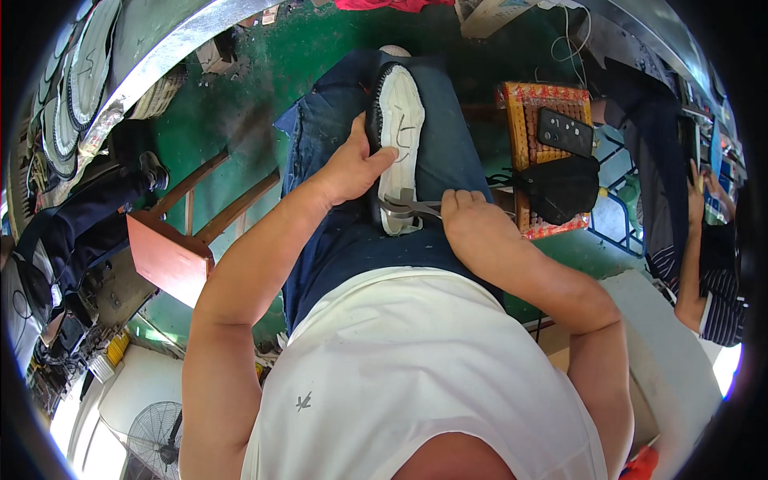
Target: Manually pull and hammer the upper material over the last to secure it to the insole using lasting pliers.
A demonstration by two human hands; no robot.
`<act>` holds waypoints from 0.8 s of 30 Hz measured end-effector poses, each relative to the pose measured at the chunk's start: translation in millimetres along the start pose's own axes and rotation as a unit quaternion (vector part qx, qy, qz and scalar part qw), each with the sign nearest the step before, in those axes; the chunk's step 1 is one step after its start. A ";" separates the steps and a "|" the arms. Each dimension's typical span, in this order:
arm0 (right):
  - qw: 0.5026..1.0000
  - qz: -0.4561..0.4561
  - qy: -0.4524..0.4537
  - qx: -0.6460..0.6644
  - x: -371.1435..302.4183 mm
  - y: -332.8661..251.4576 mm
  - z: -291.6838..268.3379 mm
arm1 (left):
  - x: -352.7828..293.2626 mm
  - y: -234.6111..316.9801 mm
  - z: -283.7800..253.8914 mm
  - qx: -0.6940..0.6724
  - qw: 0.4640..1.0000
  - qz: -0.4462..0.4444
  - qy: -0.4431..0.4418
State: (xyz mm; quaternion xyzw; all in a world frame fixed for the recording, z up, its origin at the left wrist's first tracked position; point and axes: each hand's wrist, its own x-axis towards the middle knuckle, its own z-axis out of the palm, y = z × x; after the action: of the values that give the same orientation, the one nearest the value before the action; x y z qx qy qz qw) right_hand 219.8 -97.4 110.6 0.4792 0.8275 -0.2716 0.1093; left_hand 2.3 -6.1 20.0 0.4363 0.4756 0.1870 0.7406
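Observation:
A shoe upper (402,120) lies bottom up along my thighs, its pale white underside showing with a dark gathered edge. Dark marks are drawn on that underside. My left hand (356,166) is wrapped round its left side, thumb pressed on the white face. In my right hand (480,228) is a pair of metal pincers (412,206), the fingers closed round the handles. The jaws lie at the near end of the shoe; whether they bite on its edge cannot be made out.
To my left stands a reddish-brown wooden stool (170,250). On my right, a woven-seat stool (522,144) bears a black phone (565,132) and a black bag (560,190). Shoes (90,68) line a metal-edged bench at upper left. Other people sit at both sides; a fan (156,438) stands lower left.

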 end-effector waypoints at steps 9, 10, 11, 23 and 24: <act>0.931 0.009 -0.103 0.350 23.9 8.9 21.6 | 3.7 -12.5 -9.9 0.002 1.000 -0.004 0.001; 0.932 0.010 -0.104 0.348 19.6 9.6 30.6 | 5.0 -11.9 -9.9 0.000 1.000 -0.002 0.001; 0.927 0.027 -0.077 0.366 16.6 8.8 35.6 | 6.3 -11.9 -10.7 -0.003 1.000 0.002 -0.005; 0.781 0.153 -0.172 0.580 -25.8 39.0 69.0 | -45.5 -80.8 27.4 0.164 0.980 0.097 0.049; 0.759 0.165 -0.211 0.593 -25.5 37.6 56.0 | -45.9 -79.9 28.1 0.113 0.988 0.093 0.055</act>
State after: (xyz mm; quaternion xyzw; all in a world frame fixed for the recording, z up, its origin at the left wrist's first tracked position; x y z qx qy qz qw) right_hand 260.5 -132.4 62.5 0.5077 0.3647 -0.7803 0.0183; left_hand -6.2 -94.9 -16.3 0.5480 0.4912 0.2238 0.6390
